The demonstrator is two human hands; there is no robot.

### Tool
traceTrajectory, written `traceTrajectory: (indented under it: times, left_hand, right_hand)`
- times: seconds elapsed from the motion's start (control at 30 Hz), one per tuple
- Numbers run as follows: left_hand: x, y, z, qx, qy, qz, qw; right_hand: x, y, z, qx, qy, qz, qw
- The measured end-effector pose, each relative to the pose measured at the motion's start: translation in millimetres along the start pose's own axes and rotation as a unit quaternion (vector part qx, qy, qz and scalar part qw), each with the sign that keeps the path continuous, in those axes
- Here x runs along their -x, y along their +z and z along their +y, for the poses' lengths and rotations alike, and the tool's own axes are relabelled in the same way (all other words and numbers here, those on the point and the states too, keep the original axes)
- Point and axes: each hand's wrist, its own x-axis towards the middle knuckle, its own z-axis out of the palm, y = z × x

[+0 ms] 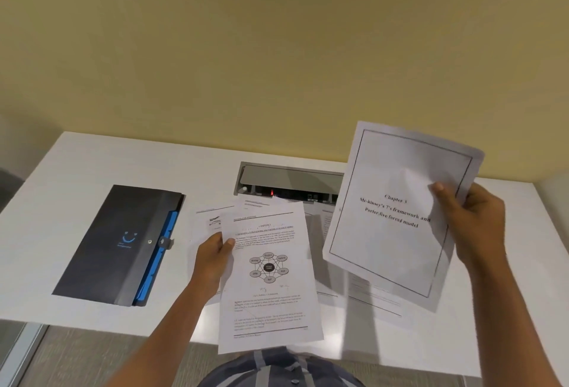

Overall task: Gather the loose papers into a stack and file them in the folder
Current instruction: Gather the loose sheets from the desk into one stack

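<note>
My left hand (214, 259) grips a printed page with a wheel diagram (271, 291) by its left edge, lifted over the desk's front. My right hand (471, 223) holds a framed title page reading "Chapter 3" (391, 232) by its right edge, raised and tilted. More loose papers (212, 217) lie flat on the white desk (92, 159) beneath both held sheets, partly hidden by them. The black folder (104, 248) with blue tab dividers lies closed at the left, apart from both hands.
A recessed cable box (289, 180) with a grey lid sits in the desk behind the papers, against the yellow wall. The desk's front edge runs just before my striped shirt (277, 368). Grey floor shows at the lower left.
</note>
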Motion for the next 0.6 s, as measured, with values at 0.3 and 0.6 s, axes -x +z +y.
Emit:
traceTrajectory:
  times: [0.3,0.6]
  left_hand:
    - [11.1,6.0,13.5,0.055,-0.009,-0.010,0.998]
    - [24.5,6.9,17.2,0.106,-0.026,-0.024,0.994]
  right_hand:
    - [49.7,86.9,35.4,-0.049,0.108,-0.155,0.981]
    - [99.0,132.1,81.5,0.011,0.173,-0.209,0.962]
